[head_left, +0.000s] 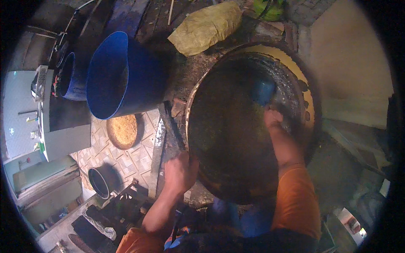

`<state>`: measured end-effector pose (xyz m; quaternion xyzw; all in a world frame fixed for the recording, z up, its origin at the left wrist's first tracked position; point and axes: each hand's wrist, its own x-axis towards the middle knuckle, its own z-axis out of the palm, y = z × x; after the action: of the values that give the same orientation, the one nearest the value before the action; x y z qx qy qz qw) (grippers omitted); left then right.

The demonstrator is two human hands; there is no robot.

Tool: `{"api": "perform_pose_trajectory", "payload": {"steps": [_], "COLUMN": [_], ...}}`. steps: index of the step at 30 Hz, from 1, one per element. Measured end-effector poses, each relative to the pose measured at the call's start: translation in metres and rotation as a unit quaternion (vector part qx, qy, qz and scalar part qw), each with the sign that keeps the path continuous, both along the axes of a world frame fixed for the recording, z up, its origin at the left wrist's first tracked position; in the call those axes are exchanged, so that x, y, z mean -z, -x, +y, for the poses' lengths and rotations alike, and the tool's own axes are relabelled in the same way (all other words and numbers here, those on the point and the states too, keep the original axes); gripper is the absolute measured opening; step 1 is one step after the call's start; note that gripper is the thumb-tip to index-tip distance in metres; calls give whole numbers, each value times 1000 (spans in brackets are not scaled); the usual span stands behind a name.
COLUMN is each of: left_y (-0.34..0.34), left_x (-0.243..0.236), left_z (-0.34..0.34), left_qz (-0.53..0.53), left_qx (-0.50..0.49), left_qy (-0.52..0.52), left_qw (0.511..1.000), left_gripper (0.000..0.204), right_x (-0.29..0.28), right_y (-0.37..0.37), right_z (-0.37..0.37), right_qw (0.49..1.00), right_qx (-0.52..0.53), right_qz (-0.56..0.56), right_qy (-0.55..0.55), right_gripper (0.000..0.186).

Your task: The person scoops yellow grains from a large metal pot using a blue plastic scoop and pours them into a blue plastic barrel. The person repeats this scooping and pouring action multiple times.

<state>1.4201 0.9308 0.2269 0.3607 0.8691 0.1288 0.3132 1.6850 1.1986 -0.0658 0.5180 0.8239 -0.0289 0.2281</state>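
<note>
A large round drum with a peeling pale-yellow rim fills the middle right; its inside is dark, and I cannot make out how full it is. My right hand reaches into it, closed on a blue plastic scoop near the inner wall at the back right. My left hand is closed at the drum's near-left rim, its fingers appearing to grip the edge.
Two blue tubs stand upper left. A yellow sack lies beyond the drum. Left, on tiles, are a round tray of yellowish grains and a dark bucket. A beige wall is at right.
</note>
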Motion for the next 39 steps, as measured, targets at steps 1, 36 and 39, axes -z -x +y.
{"api": "perform_pose_trajectory", "payload": {"steps": [1,36,39], "left_y": [0,74,90], "left_x": [1,60,72], "left_z": [-1,-52,-57], "left_qz": [0,10,7], "left_qx": [-1,25,29], "left_qy": [-4,-19,13], "left_qw": [1000,999,999], "left_gripper": [24,29,28], "right_x": [6,-114,-171], "right_y": [2,-3,16], "right_z": [-1,-214,-213], "right_qw": [1000,525,479], "right_qx": [15,408,416], "right_qz": [-8,308,360], "right_qy": [22,681,684], "right_gripper": [34,50,33]}}
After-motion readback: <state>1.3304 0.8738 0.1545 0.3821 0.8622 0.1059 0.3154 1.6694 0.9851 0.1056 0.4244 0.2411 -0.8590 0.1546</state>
